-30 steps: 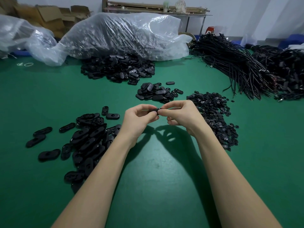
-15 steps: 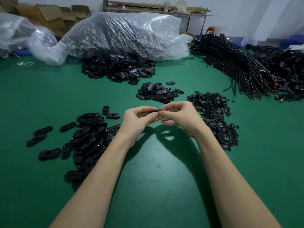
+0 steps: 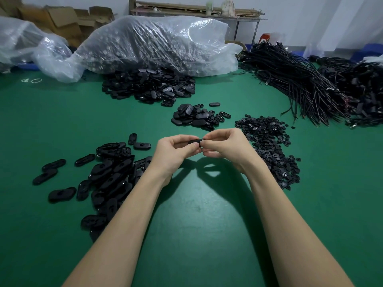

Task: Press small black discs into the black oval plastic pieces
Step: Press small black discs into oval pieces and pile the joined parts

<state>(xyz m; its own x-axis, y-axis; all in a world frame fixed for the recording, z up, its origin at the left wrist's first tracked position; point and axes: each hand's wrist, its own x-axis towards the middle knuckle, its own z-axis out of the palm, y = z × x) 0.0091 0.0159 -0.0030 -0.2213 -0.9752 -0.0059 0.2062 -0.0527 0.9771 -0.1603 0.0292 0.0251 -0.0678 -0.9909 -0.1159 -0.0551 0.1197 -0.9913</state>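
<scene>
One black oval piece (image 3: 194, 141) is held above the green table (image 3: 196, 214), pinched between my left hand (image 3: 176, 150) and my right hand (image 3: 226, 148). Their fingertips meet over it, so any disc in it is hidden. A heap of small black discs (image 3: 271, 146) lies just right of my right hand. A pile of black oval pieces (image 3: 112, 177) spreads out left of my left forearm. A smaller pile of ovals (image 3: 196, 117) sits just beyond my hands.
A larger heap of ovals (image 3: 149, 85) lies further back, in front of a clear plastic bag (image 3: 157, 44). Bundles of black cables (image 3: 300, 83) fill the right rear. Cardboard boxes (image 3: 62, 19) stand at the back left.
Both hands have stayed together on the oval piece, shifting only slightly; the piles have not moved.
</scene>
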